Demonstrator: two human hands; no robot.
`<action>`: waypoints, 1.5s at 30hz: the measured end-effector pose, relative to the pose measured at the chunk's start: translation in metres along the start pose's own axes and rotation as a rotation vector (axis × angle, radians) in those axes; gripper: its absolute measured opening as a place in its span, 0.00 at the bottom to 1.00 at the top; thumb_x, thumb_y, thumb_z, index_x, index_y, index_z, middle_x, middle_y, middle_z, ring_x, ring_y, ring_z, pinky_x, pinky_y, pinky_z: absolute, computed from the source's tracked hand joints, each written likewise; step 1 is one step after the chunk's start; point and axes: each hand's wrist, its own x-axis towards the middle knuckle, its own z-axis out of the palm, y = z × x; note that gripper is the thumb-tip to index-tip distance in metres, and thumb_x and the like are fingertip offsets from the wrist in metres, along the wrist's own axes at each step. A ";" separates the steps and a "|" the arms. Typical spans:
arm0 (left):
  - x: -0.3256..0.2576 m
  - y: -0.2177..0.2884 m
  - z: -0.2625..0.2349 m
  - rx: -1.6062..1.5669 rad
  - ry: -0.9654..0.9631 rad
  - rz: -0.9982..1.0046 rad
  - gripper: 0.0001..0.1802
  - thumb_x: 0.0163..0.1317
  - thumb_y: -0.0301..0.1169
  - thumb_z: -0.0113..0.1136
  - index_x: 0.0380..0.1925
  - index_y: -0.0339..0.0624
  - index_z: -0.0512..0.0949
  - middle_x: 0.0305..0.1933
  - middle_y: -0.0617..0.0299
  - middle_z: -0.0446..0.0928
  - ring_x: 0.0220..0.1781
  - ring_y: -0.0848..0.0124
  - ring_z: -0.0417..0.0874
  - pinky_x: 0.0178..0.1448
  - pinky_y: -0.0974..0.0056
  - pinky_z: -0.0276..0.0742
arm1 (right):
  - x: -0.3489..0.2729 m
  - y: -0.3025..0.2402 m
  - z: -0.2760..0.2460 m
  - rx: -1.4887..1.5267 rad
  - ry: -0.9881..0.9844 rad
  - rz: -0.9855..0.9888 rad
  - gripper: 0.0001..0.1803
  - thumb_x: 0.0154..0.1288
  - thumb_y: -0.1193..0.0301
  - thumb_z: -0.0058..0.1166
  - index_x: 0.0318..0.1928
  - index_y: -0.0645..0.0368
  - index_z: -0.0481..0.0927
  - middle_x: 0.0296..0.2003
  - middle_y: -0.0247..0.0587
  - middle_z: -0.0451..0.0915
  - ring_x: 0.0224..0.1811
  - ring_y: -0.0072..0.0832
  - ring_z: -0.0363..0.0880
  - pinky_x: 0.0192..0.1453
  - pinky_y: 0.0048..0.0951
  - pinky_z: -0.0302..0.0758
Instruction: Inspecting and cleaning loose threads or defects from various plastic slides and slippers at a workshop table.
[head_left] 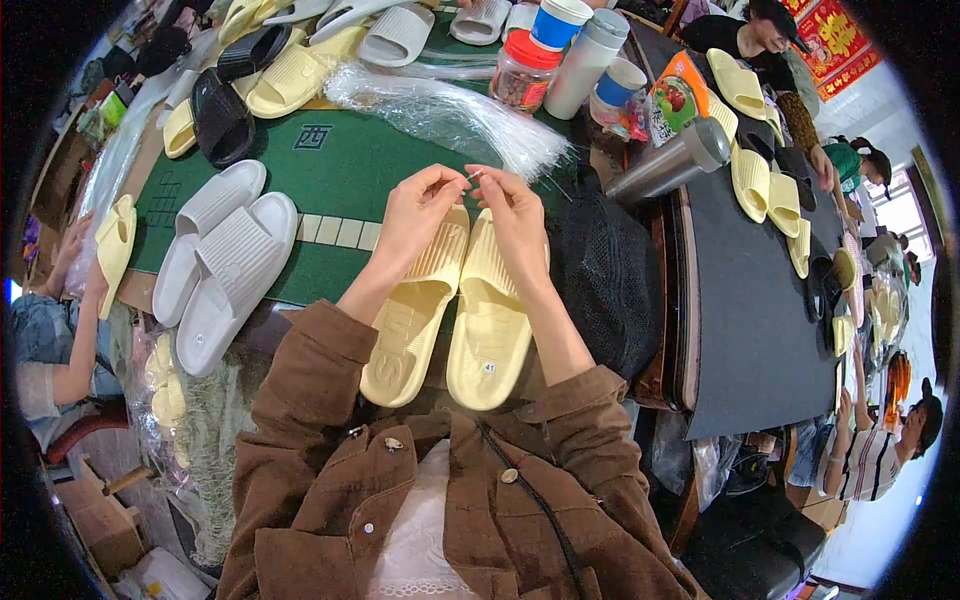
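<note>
A pair of pale yellow slippers stands side by side in front of me: the left slipper and the right slipper, which bears a small white sticker on its heel. Over their toe ends, my left hand and my right hand are closed in pinches, fingertips close together. Between them shows a tiny whitish bit, perhaps the end of a thin plastic tie; most of it is hidden. Just beyond the hands lies a bundle of clear plastic ties. A pair of light grey slippers rests to the left.
Yellow, black and grey slippers crowd the far side of the green mat. A red-lidded jar, paper cups and a steel tumbler stand far right. A black mesh bag sits right. Other people work on both sides.
</note>
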 end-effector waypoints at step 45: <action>-0.009 0.002 0.013 0.117 0.095 0.077 0.06 0.63 0.25 0.53 0.35 0.34 0.78 0.28 0.63 0.78 0.28 0.80 0.74 0.34 0.71 0.71 | 0.000 -0.003 -0.004 0.146 0.103 0.007 0.14 0.70 0.68 0.49 0.49 0.63 0.80 0.34 0.30 0.78 0.28 0.11 0.67 0.32 0.14 0.65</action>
